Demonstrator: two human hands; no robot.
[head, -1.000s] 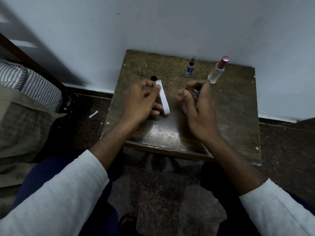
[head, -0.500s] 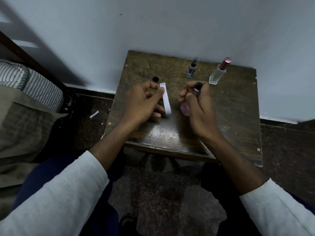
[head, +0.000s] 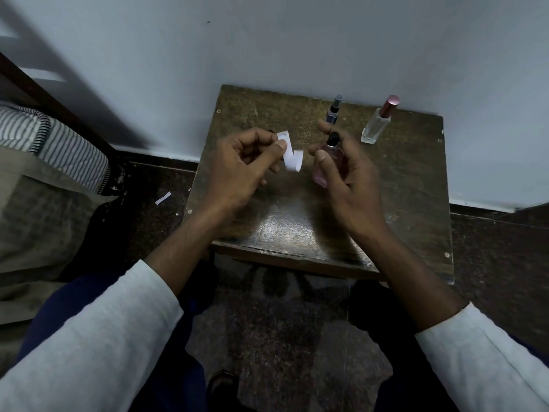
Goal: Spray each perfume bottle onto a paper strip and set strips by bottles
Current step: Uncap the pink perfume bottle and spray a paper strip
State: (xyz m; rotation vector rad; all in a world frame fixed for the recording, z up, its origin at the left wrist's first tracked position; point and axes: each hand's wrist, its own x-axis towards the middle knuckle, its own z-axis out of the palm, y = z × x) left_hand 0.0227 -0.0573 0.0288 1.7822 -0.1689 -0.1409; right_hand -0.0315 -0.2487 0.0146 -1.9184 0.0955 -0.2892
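Observation:
My left hand [head: 240,165] pinches a white paper strip [head: 292,158] near its top end; the strip curls in the air over the small wooden table [head: 297,227]. My right hand [head: 347,176] grips a pink perfume bottle [head: 325,168] with a black spray head, just right of the strip, with the forefinger raised above the head. At the table's back stand a slim blue bottle [head: 333,112] and a clear square bottle with a rose cap [head: 378,123]. A small black cap seen earlier is hidden behind my left hand.
The table stands against a pale wall [head: 297,40]. A scrap of white paper [head: 163,198] lies on the dark floor to the left. A striped cushion [head: 53,138] on a seat is at far left. My knees are below the table's front edge.
The strip hung straight and now bends into a curl. My right forefinger has lifted off the pink bottle's spray head, and the bottle has tipped more upright.

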